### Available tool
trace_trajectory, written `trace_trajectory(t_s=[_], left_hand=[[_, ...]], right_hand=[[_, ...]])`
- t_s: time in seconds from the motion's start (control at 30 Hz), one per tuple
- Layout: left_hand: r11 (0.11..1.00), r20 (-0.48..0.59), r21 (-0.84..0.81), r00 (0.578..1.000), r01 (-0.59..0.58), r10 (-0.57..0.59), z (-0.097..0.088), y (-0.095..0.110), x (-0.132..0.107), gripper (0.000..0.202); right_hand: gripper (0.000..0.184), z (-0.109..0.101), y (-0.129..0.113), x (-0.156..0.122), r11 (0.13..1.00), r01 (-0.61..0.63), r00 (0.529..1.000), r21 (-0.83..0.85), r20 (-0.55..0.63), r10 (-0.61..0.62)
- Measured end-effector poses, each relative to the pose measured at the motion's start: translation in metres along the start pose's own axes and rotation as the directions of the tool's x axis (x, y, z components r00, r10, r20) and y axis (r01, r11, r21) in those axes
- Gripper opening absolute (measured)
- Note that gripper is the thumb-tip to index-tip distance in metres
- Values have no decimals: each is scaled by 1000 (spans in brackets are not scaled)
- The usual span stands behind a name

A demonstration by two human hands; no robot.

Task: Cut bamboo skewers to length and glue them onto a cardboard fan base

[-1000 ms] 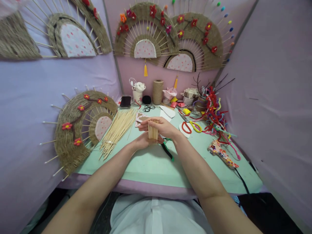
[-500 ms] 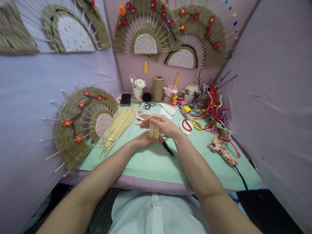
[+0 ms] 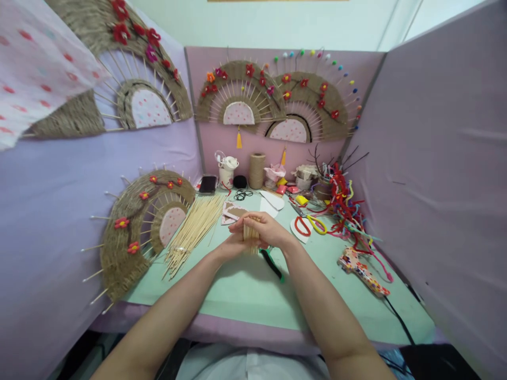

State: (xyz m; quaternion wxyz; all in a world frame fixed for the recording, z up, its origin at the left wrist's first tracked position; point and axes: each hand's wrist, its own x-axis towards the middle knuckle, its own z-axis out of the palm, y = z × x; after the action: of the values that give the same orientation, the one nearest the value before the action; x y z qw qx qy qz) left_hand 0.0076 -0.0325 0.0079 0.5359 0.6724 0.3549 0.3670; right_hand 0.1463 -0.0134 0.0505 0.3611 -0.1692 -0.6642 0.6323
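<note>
A bundle of short bamboo sticks point(image 3: 251, 244) stands between my two hands above the middle of the table. My left hand point(image 3: 233, 247) is closed round its lower part from the left. My right hand point(image 3: 269, 228) reaches over it from the right, its fingers across the front and top of the sticks. Just below my right hand lies a tool with a black and green handle point(image 3: 272, 265), its head hidden by the hand. Long bamboo sticks point(image 3: 194, 227) lie in a loose pile left of my hands. Behind them are pieces of patterned card point(image 3: 233, 210).
Red and yellow scissors point(image 3: 311, 221), a flower-patterned glue gun point(image 3: 364, 270) and tangled pipe cleaners point(image 3: 344, 203) lie on the right. A twine spool point(image 3: 256, 170) and a white jar point(image 3: 227, 171) stand behind. A twine fan point(image 3: 134, 232) leans at left.
The camera has tilted up, so the table and hands sit lower in the picture. Both hands still hold the bundle, with the right hand's fingers further over the sticks.
</note>
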Motion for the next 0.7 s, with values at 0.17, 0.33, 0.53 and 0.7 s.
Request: trace_trajectory(t_s=[0.17,0.33,0.53,0.7], left_hand=[[999,54,23,998,-22,21,-5,0,2,19],[993,78,95,995,-76,69,-5,4,-1,22],[981,36,155,993,-117,113,-2,7,-4,24],[982,67,139,990,-132,123,-3,2,-3,25]], right_hand=[[31,1,-6,-1,986,3,1000,-165,21,0],[34,3,-9,-4,973,-11,1000,-230,19,16],[33,4,-15,-7,972,-46,999,-229,8,50],[37,2,-18,-5,947,-93,993,-308,38,110]])
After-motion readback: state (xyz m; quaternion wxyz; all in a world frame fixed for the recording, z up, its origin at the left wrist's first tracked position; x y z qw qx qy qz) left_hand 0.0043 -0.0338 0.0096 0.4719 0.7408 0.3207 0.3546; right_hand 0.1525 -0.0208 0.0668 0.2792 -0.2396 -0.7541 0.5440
